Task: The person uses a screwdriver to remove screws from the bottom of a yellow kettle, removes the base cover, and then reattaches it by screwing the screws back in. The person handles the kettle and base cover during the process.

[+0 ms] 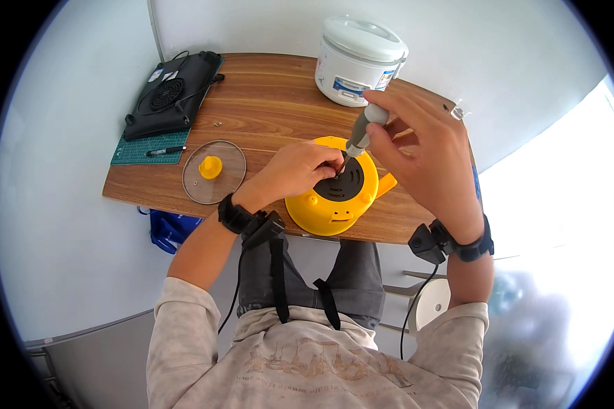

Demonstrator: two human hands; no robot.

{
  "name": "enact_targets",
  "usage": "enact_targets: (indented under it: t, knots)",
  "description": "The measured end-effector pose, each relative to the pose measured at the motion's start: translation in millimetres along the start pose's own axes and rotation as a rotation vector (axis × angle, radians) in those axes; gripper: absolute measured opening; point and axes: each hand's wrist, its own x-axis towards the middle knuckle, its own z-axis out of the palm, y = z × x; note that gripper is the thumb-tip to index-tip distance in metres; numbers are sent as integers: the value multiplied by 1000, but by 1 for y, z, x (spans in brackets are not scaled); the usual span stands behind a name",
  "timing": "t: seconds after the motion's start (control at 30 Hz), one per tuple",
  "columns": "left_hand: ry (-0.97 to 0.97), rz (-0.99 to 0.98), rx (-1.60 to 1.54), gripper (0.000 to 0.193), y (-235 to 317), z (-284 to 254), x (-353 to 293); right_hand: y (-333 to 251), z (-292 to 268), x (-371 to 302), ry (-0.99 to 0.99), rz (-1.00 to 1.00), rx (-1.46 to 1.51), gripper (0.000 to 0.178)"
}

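A yellow electric pot [312, 217] lies upside down near the table's front edge, its dark slotted base plate [348, 185] facing up and its handle pointing right. My right hand [426, 146] grips the grey-and-white handle of a screwdriver [358, 136], which is tilted with its tip down at the base plate. My left hand [295, 170] is closed in a pinch close to that tip, over the plate. Whatever lies between its fingertips is hidden. Left of the pot rests a round glass lid [192, 163] with a yellow knob [210, 168].
A white rice cooker [358, 61] stands at the back. To the far left, a black appliance [167, 99] with a fan grille and cord lies on a green cutting mat [133, 151], beside a marker pen [165, 150]. Small metal bits [217, 124] lie on the wooden table [269, 102].
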Motion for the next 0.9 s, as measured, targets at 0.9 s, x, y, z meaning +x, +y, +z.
enact_targets:
  t: [0.9]
  knots:
    - [40,16,55,6,2,2,-2,-7,2,3,10,-32,74,26]
